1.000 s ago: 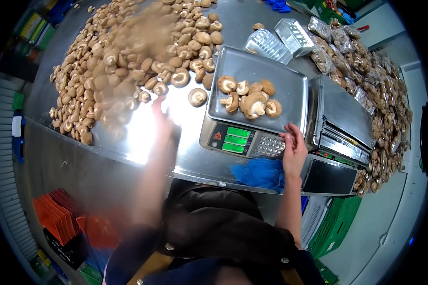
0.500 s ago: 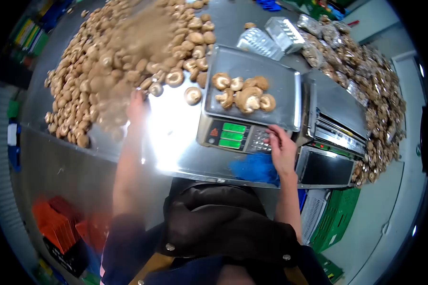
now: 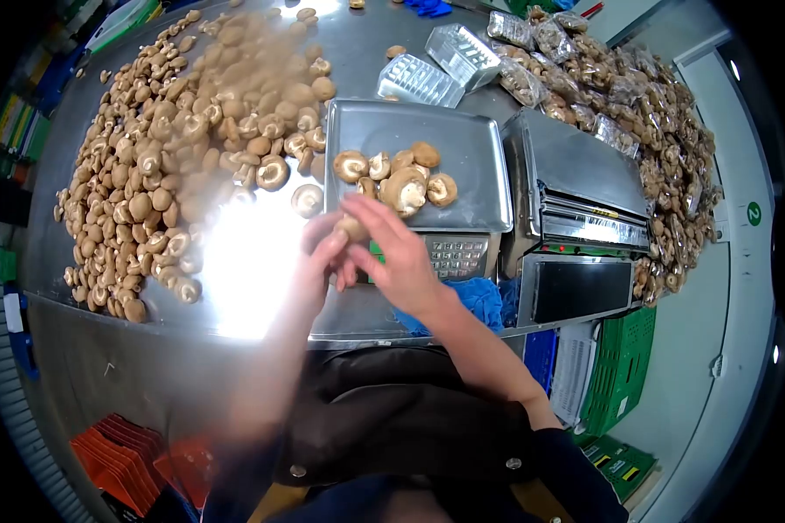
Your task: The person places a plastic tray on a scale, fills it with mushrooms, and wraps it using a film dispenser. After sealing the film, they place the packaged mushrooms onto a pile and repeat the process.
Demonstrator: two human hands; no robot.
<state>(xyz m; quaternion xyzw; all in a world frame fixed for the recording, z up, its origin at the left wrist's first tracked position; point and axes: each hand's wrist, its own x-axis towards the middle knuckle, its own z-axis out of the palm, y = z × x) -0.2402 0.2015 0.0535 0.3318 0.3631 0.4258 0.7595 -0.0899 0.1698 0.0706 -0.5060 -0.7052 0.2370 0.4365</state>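
Head view: both hands meet just over the near left corner of the scale's tray (image 3: 471, 196), the left hand (image 3: 318, 253) and the right hand (image 3: 397, 261) closed lightly by their fingertips around one small mushroom (image 3: 352, 229). A moment ago they were apart, the left reaching at the heap and the right beside the scale's keypad (image 3: 462, 254); now that one piece is in the grasp of both, off the counter (image 3: 358, 52) and probably not resting on the tray, though the fingers hide its underside.

Under and beyond the fingers, the scale's metal tray carries a small cluster of mushrooms (image 3: 406, 190), some cap down with stems showing. A loose mushroom (image 3: 306, 200) lies just left of the scale, and farther left spreads the big heap (image 3: 139, 174), partly smeared by blur. Right at the scale's near edge is a crumpled blue bundle (image 3: 475, 301), perhaps gloves or cloth.

Beyond the scale's far edge sit two transparent ribbed containers (image 3: 420, 81), one close against the other. To the scale's right stands a metal-topped machine (image 3: 576, 166), and past it rises a mound of film-wrapped packs (image 3: 663, 157) with mushrooms inside. Below, right of the scale, is a green crate (image 3: 624, 366).
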